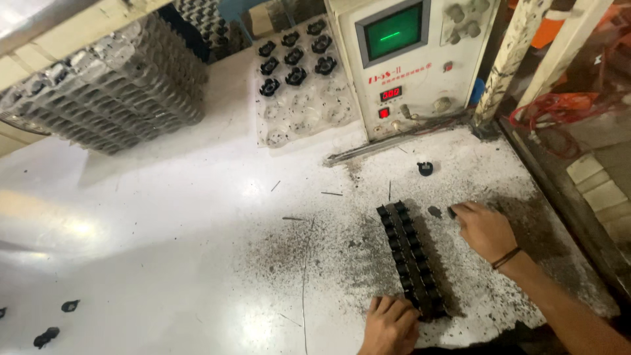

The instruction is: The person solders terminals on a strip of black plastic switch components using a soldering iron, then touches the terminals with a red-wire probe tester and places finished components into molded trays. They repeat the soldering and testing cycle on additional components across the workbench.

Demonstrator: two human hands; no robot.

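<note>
Head view: the left hand (389, 324) is resting at the near edge of the white tabletop (164, 223), fingers together and curled, fingertips touching the near end of the long black fixture bar (412, 260). The bar is lying toward the near right corner of the tabletop, running from near edge back toward the far side, on a patch of dark grit.

The right hand (484, 228) is sitting just right of the bar's far end, fingers bent and close together, fingertips pinching at a small black part (452, 212); whether the part is actually clamped, I cannot tell. A second small dark piece (434, 212) is lying between that hand and the bar.

One loose black round part (425, 168) is lying further back, near the test instrument with a green screen (411, 59) at the far edge. A clear tray of black parts (299, 79) is standing left of it. A stack of clear trays (112, 92) is occupying the far left corner.
</note>
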